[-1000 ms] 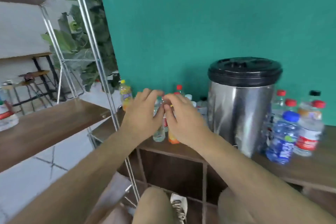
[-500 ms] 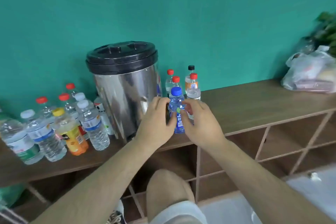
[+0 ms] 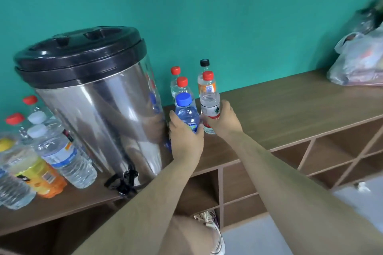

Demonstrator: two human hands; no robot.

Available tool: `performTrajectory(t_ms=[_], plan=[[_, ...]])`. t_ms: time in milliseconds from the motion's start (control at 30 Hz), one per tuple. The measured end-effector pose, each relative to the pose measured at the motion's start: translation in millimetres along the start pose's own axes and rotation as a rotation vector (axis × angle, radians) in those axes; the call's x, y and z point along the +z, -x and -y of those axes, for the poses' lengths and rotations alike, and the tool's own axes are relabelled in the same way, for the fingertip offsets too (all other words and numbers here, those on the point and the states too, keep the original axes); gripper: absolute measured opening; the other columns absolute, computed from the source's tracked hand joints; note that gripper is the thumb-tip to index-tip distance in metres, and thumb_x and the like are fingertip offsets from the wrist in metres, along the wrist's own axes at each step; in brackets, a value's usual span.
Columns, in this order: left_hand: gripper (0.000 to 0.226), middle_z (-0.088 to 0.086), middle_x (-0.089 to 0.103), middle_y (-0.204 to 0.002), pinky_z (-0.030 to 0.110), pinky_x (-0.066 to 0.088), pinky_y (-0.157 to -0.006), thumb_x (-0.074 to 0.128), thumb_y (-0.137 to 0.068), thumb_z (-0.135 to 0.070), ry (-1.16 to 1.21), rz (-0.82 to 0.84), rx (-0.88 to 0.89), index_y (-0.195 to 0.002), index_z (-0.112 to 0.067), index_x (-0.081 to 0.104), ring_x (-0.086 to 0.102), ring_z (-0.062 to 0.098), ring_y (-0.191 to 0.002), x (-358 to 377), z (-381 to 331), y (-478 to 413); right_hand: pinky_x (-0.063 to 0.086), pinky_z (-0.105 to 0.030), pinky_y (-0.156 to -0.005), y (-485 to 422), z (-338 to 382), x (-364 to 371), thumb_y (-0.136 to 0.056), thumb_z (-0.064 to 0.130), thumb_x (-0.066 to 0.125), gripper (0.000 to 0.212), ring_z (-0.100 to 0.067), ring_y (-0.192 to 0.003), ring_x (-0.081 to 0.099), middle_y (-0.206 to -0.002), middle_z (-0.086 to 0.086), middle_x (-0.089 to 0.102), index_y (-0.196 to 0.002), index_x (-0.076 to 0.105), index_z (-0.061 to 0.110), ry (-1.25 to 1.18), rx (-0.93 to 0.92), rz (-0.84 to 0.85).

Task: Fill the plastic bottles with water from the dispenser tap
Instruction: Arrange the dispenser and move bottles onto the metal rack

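Lifting one bottle at a time looks the sounder way to take this step. Both hands are on bottles standing on the wooden surface (image 3: 290,107), just to the right of the steel dispenser (image 3: 99,109). The left hand (image 3: 184,138) has its thumb and fingers curled round the lower body of the blue-capped bottle (image 3: 187,113). The right hand (image 3: 224,124) wraps the clear bottle (image 3: 210,105) beside it from the right; whether that one is capped I cannot tell. The two bottles stand side by side, with more red-capped bottles (image 3: 182,84) packed close behind.

I would raise the chosen bottle straight up so it does not knock its neighbours, then take off the cap. The black tap (image 3: 127,179) sits low at the dispenser's front, near the surface's edge, so the mouth must come in squarely under it.
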State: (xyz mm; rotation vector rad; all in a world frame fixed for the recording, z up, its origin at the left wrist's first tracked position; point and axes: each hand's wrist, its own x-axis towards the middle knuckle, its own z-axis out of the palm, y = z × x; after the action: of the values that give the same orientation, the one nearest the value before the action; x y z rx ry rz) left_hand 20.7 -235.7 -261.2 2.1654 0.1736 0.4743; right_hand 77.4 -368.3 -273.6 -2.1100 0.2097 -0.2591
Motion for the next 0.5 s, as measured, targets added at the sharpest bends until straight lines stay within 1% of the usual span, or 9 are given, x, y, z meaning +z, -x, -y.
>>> performTrajectory(t_ms=[33,100,167,267,333,400,500], plan=[[0.079,0.016,0.054,-0.137,0.047,0.045,-0.105,0.082,-0.087,-0.032,0.018,-0.003,-0.02,-0.146,-0.004,0.038,0.054,0.036,-0.128,2,3,-3,0.055,-0.048,-0.098,-4,-3,8,-0.08,0.048,0.087,0.073,-0.027,-0.119,0.064,-0.127,0.0,0.06,-0.133,0.047,0.018,-0.047,0.001,-0.003],[0.071,0.013,0.059,-0.129,0.047,0.05,-0.097,0.084,-0.085,-0.036,0.03,-0.004,-0.026,-0.135,-0.005,0.044,0.059,0.033,-0.119,5,6,-5,0.053,-0.042,-0.09,-8,-9,19,-0.08,0.047,0.087,0.069,-0.025,-0.112,0.066,-0.122,0.004,0.062,-0.13,0.046,0.021,-0.08,-0.002,-0.03],[0.07,0.011,0.061,-0.127,0.046,0.051,-0.095,0.085,-0.084,-0.038,0.031,-0.007,-0.023,-0.132,-0.007,0.044,0.06,0.031,-0.116,6,9,-6,0.053,-0.041,-0.088,-10,-14,23,-0.081,0.046,0.086,0.065,-0.025,-0.109,0.066,-0.121,0.003,0.064,-0.126,0.047,0.021,-0.062,-0.003,-0.07],[0.067,0.01,0.062,-0.126,0.046,0.051,-0.097,0.085,-0.084,-0.037,0.054,0.006,-0.023,-0.13,-0.007,0.046,0.061,0.031,-0.116,4,9,-7,0.054,-0.041,-0.086,-4,-17,19,-0.081,0.046,0.086,0.058,-0.025,-0.106,0.066,-0.116,0.001,0.066,-0.118,0.05,0.02,-0.021,-0.026,-0.103],[0.066,0.007,0.063,-0.125,0.042,0.053,-0.095,0.086,-0.083,-0.036,0.075,0.019,-0.013,-0.13,-0.01,0.048,0.062,0.028,-0.115,0,8,-4,0.053,-0.04,-0.083,8,-17,11,-0.081,0.047,0.086,0.055,-0.025,-0.103,0.066,-0.113,0.002,0.066,-0.115,0.051,0.021,-0.001,-0.049,-0.102],[0.063,0.002,0.064,-0.123,0.039,0.053,-0.092,0.086,-0.082,-0.035,0.097,0.036,0.025,-0.129,-0.014,0.05,0.063,0.023,-0.112,-6,5,4,0.053,-0.039,-0.082,25,-15,-1,-0.082,0.048,0.084,0.051,-0.024,-0.103,0.066,-0.111,0.006,0.067,-0.115,0.053,0.025,0.001,-0.074,-0.113],[0.058,-0.008,0.064,-0.117,0.036,0.053,-0.086,0.086,-0.081,-0.039,0.14,0.054,0.102,-0.125,-0.023,0.05,0.064,0.016,-0.106,-26,-8,20,0.056,-0.042,-0.086,57,-1,-27,-0.082,0.046,0.083,0.049,-0.021,-0.104,0.066,-0.11,0.01,0.069,-0.119,0.056,0.029,-0.016,-0.143,-0.152]])
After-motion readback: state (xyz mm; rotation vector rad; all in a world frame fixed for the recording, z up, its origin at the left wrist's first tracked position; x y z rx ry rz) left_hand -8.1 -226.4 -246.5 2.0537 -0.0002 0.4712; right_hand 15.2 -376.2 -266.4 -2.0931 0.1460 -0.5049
